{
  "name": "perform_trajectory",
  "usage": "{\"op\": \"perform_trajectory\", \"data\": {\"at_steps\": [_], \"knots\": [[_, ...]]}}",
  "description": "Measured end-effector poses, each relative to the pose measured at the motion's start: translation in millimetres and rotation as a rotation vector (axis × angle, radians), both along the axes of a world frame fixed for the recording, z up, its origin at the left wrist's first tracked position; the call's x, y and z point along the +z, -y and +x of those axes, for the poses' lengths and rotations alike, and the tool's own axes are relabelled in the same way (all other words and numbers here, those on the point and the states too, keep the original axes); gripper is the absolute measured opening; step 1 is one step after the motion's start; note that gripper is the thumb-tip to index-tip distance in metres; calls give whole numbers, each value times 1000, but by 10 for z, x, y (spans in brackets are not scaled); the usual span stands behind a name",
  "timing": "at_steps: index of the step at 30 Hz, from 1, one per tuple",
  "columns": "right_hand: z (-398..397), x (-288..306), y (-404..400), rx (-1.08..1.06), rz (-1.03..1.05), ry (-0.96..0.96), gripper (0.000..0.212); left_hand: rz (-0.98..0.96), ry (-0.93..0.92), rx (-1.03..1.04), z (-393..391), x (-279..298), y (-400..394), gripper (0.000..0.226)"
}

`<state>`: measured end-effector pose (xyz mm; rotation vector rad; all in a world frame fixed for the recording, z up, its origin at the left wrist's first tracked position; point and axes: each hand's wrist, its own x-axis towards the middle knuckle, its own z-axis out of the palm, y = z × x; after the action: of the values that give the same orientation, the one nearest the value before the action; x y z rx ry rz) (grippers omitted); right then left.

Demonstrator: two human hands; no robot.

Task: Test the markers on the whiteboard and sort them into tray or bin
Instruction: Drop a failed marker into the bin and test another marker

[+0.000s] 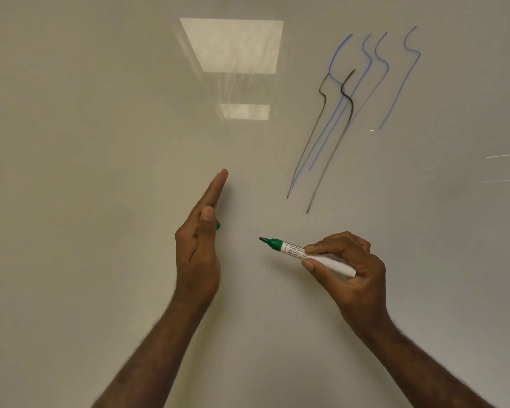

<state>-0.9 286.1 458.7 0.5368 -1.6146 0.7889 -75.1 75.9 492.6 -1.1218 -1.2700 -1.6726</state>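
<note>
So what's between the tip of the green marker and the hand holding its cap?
Nothing: in the head view, only bare whiteboard lies between the green marker tip and the left hand, which holds the green cap.

1. The whiteboard [100, 113] fills the whole frame, behind both hands.
2. The left hand [199, 245] is at centre frame, with a marker cap [218, 224] tucked at its right edge under the thumb.
3. The right hand [351, 269] is lower right of centre, holding a marker [304, 254] whose tip points left toward the left hand, apart from it.
4. Wavy test strokes [351, 113] lie on the board at upper right, above the marker.
5. Two ceiling-light reflections [233, 45] sit at upper centre, left of the strokes.
</note>
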Motion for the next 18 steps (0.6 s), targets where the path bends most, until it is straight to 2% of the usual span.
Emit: {"op": "perform_trajectory", "data": {"at_steps": [6, 10, 12, 18], "knots": [[8, -230, 108, 77, -3, 18, 11, 82, 118, -238, 123, -315, -131, 48], [8, -346, 149, 100, 4, 59, 12, 80, 174, -324, 253, -459, -186, 77], [15, -399, 176, 103, 5, 72, 14, 101, 208, -347, 300, -502, -200, 84], [20, -495, 235, 89, -2, 100, 25, 172, 275, -363, 392, -606, -260, 82]]}}
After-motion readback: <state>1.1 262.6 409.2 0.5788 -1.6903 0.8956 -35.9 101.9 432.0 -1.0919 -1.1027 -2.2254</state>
